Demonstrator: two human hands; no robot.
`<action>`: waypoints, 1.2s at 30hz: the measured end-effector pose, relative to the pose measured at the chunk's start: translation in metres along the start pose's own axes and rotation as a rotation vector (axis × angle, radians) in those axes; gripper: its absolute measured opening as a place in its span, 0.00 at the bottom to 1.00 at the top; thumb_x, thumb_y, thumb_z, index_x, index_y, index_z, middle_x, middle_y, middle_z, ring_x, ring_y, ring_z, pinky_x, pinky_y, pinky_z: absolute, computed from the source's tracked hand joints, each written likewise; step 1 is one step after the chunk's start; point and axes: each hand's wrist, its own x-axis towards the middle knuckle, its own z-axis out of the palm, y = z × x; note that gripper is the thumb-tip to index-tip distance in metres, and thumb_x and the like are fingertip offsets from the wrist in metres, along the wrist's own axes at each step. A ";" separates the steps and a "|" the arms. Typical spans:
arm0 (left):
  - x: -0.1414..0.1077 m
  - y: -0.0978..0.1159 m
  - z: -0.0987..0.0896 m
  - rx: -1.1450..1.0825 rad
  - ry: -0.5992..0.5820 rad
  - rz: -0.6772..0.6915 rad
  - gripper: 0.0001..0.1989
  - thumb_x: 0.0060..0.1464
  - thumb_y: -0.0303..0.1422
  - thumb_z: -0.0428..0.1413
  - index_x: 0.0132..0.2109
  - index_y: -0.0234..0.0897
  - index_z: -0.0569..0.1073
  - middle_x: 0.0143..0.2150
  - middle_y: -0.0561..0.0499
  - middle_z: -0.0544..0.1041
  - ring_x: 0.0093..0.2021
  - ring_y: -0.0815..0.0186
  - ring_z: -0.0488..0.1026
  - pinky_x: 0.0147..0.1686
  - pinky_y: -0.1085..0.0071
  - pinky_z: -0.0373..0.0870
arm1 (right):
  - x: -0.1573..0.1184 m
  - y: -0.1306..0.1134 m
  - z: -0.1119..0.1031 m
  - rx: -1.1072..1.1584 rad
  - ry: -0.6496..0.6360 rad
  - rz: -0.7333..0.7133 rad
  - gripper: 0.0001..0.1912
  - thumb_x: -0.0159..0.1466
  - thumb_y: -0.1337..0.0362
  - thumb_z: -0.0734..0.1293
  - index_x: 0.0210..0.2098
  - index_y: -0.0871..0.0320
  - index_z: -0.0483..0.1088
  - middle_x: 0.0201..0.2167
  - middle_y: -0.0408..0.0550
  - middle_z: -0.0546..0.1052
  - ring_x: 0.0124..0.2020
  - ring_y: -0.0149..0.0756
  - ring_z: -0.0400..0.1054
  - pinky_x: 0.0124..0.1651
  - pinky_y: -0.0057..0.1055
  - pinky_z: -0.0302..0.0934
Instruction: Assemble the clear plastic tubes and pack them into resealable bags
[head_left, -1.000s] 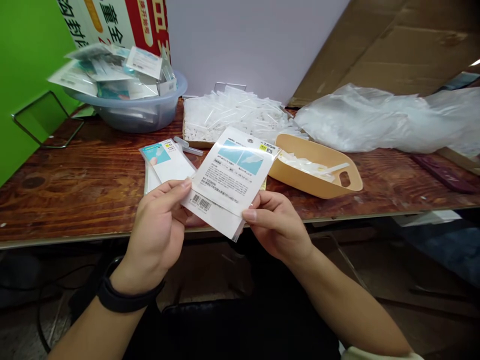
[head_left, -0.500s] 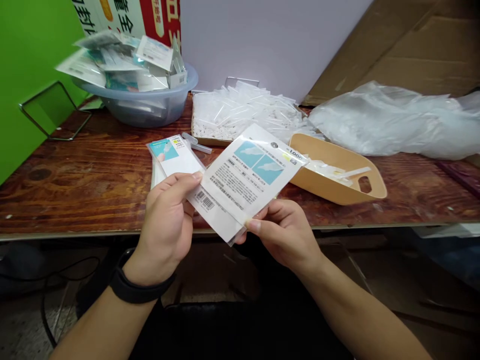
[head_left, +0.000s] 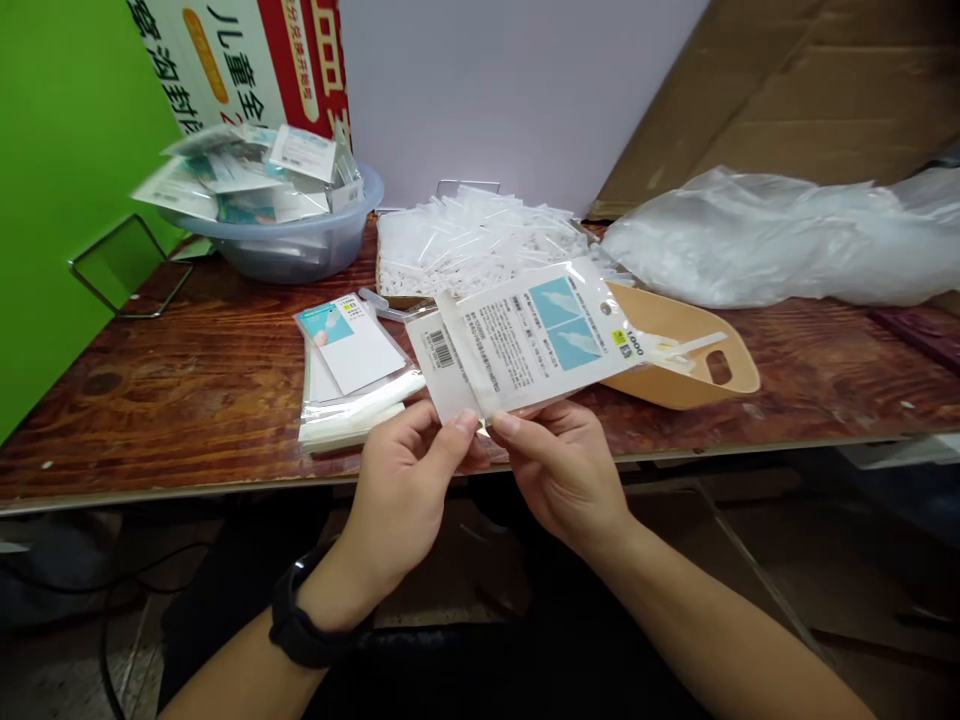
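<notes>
Between my two hands is a clear plastic packet with a printed card (head_left: 510, 350) inside, its back with two blue pictures and a barcode facing me. My left hand (head_left: 409, 490) pinches its lower edge near the barcode end, thumb on top. My right hand (head_left: 562, 470) pinches the same edge just beside, so both thumbs nearly meet. The packet is turned with its price end to the right. Behind my left hand, loose printed cards (head_left: 367, 350) rest on a stack of clear plastic bags (head_left: 330, 425). What lies under the held packet is hidden.
A bluish basin (head_left: 300, 245) heaped with packed cards stands back left, beside a wire stand (head_left: 131, 265). White plastic tubes (head_left: 480, 235) fill a shallow box behind. A tan basket (head_left: 667, 390) holds white pieces; a clear plastic bag (head_left: 750, 235) lies at right.
The packet has turned so its price end points right and its barcode end left. My left hand has moved from its left edge to the lower edge, close to my right hand.
</notes>
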 end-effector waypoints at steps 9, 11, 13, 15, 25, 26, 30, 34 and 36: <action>0.009 -0.006 -0.004 -0.047 0.075 0.042 0.11 0.56 0.35 0.55 0.29 0.33 0.69 0.24 0.56 0.69 0.25 0.75 0.67 0.30 0.77 0.68 | -0.001 -0.003 -0.004 -0.424 -0.089 -0.211 0.03 0.60 0.66 0.68 0.31 0.56 0.75 0.28 0.44 0.80 0.28 0.33 0.74 0.33 0.30 0.70; 0.012 -0.005 -0.007 -0.079 0.101 0.023 0.11 0.56 0.35 0.56 0.29 0.33 0.69 0.23 0.56 0.69 0.24 0.75 0.66 0.28 0.78 0.67 | -0.003 -0.006 -0.007 -0.734 -0.050 -0.569 0.07 0.59 0.72 0.67 0.35 0.56 0.75 0.31 0.45 0.79 0.31 0.34 0.74 0.35 0.31 0.69; 0.013 -0.002 -0.010 -0.107 0.117 -0.001 0.11 0.55 0.34 0.56 0.28 0.33 0.69 0.23 0.56 0.69 0.23 0.76 0.66 0.27 0.79 0.66 | -0.002 -0.008 -0.011 -0.985 -0.002 -0.969 0.14 0.55 0.77 0.68 0.39 0.56 0.74 0.34 0.48 0.79 0.35 0.36 0.73 0.38 0.34 0.69; 0.013 0.002 -0.011 -0.131 0.109 -0.026 0.10 0.54 0.34 0.56 0.28 0.33 0.68 0.22 0.56 0.68 0.23 0.76 0.65 0.26 0.79 0.65 | 0.000 -0.011 -0.014 -1.153 0.016 -1.203 0.18 0.54 0.78 0.68 0.41 0.56 0.73 0.37 0.51 0.77 0.40 0.40 0.71 0.41 0.38 0.68; 0.006 -0.003 -0.005 0.267 0.066 0.155 0.11 0.58 0.35 0.52 0.28 0.35 0.66 0.24 0.55 0.67 0.25 0.73 0.65 0.27 0.76 0.64 | -0.001 -0.008 -0.010 -1.129 -0.020 -1.029 0.13 0.57 0.78 0.67 0.40 0.57 0.73 0.34 0.48 0.73 0.35 0.34 0.68 0.36 0.33 0.67; 0.005 -0.004 -0.004 0.331 0.073 0.186 0.11 0.58 0.35 0.52 0.29 0.35 0.66 0.24 0.55 0.67 0.25 0.72 0.65 0.27 0.75 0.64 | -0.003 -0.008 -0.008 -1.086 -0.022 -0.959 0.12 0.59 0.77 0.66 0.39 0.57 0.73 0.33 0.47 0.72 0.34 0.32 0.68 0.35 0.31 0.66; 0.004 -0.008 -0.002 0.441 0.095 0.246 0.12 0.59 0.36 0.51 0.28 0.37 0.64 0.24 0.54 0.66 0.25 0.71 0.63 0.26 0.74 0.62 | -0.009 -0.011 -0.001 -0.959 -0.025 -0.680 0.07 0.61 0.72 0.66 0.36 0.55 0.74 0.31 0.45 0.74 0.31 0.31 0.69 0.31 0.28 0.66; 0.003 -0.010 -0.003 0.560 0.123 0.322 0.12 0.59 0.33 0.50 0.27 0.37 0.63 0.23 0.54 0.65 0.23 0.72 0.61 0.24 0.74 0.58 | -0.009 -0.017 0.003 -0.856 -0.010 -0.483 0.03 0.60 0.67 0.68 0.31 0.55 0.74 0.29 0.45 0.75 0.30 0.33 0.70 0.33 0.29 0.67; 0.004 -0.011 -0.004 0.645 0.140 0.383 0.11 0.58 0.32 0.50 0.27 0.37 0.64 0.23 0.54 0.65 0.23 0.72 0.60 0.23 0.73 0.56 | -0.007 -0.020 0.003 -0.796 -0.032 -0.379 0.03 0.59 0.66 0.69 0.29 0.56 0.74 0.28 0.45 0.76 0.30 0.33 0.70 0.33 0.28 0.67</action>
